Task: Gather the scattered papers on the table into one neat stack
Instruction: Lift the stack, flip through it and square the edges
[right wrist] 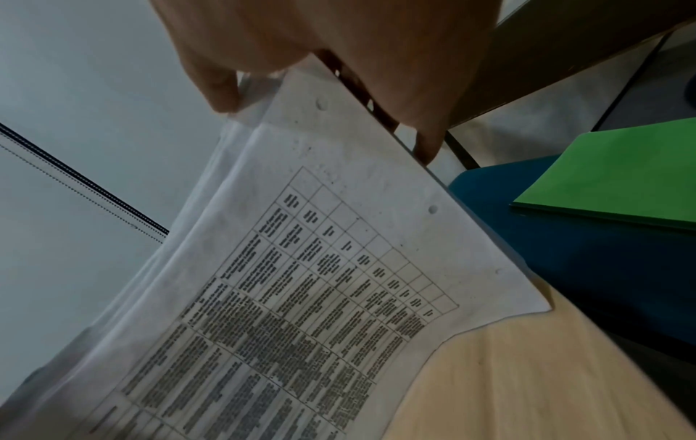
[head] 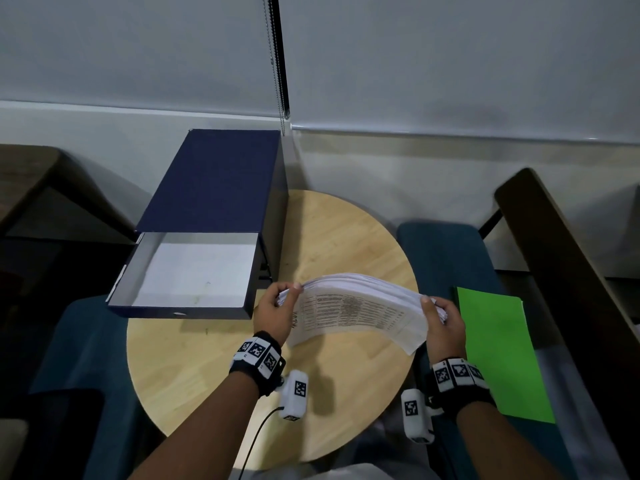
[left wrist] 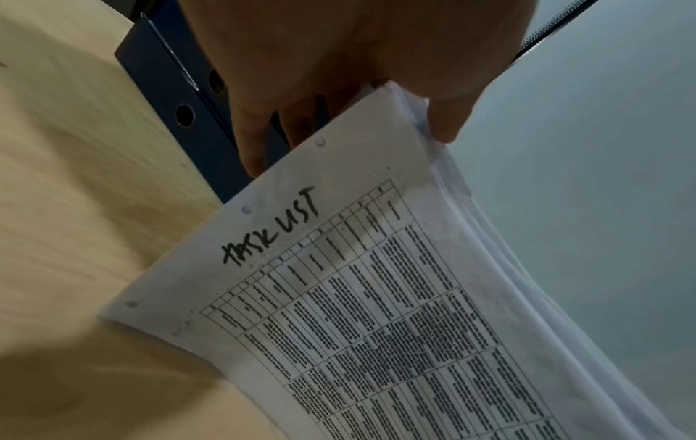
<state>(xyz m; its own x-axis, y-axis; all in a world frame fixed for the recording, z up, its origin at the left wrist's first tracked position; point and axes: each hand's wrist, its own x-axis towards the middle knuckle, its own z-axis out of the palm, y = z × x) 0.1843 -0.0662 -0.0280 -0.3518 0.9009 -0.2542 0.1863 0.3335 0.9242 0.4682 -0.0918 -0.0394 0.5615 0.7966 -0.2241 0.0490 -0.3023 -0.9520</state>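
**Inspector A:** Starting at the hands. The left hand [head: 273, 315] is gripping the left end of the stack of papers [head: 360, 306], thumb lying on the top edge, fingers curling behind the sheets. The left wrist view confirms it: the thumb [left wrist: 448, 119] is pressing the upper edge while the other fingers are reaching behind the front sheet.

**Inspector B:** And the other side?

**Inspector A:** The right hand [head: 445, 327] is clasping the right end in the same manner, thumb on top, fingers behind. Both hands are holding the 1 stack between them.

**Inspector B:** Where is the stack sitting?

**Inspector A:** It is standing on its long edge over the round wooden counter [head: 207, 368], bowing upward in the middle. The front sheet is showing a printed table and the handwritten words "TASK LIST" [left wrist: 271, 226], with punched holes along each short edge. Whether the lower edge is touching the counter, I cannot tell.

**Inspector B:** Surroundings?

**Inspector A:** A dark blue box [head: 194, 258] is lying open on the counter's far left, just beside the left hand, lid tilting back, 1 white sheet [head: 197, 275] lying inside. A green folder [head: 498, 351] is resting on a blue seat [head: 443, 258] to the right, near the right hand. Both wrists are wearing black bands [head: 258, 355] bearing printed markers.
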